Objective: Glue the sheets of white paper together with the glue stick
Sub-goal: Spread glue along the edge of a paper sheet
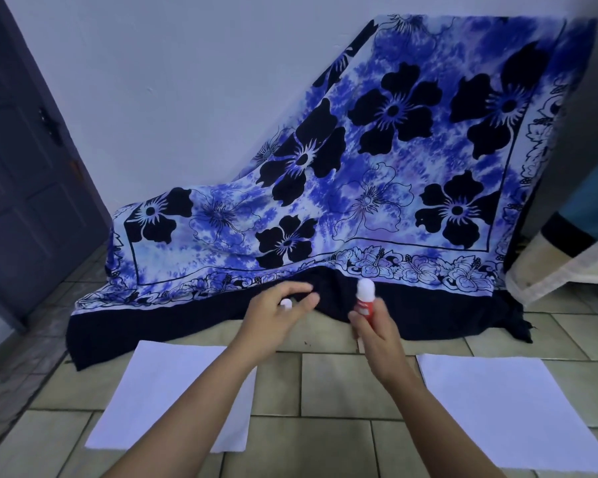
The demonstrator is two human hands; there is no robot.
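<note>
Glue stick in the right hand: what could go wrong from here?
1. The right hand holds the glue stick above bare tile, between the left sheet and right sheet; glue may smear that tile.
2. The small white piece, probably the cap, in the left hand could drop and roll under the cloth.

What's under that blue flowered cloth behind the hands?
The cloth drapes over something that rises to the right, but that is fully covered. Only tiled floor shows at its dark hem.
</note>
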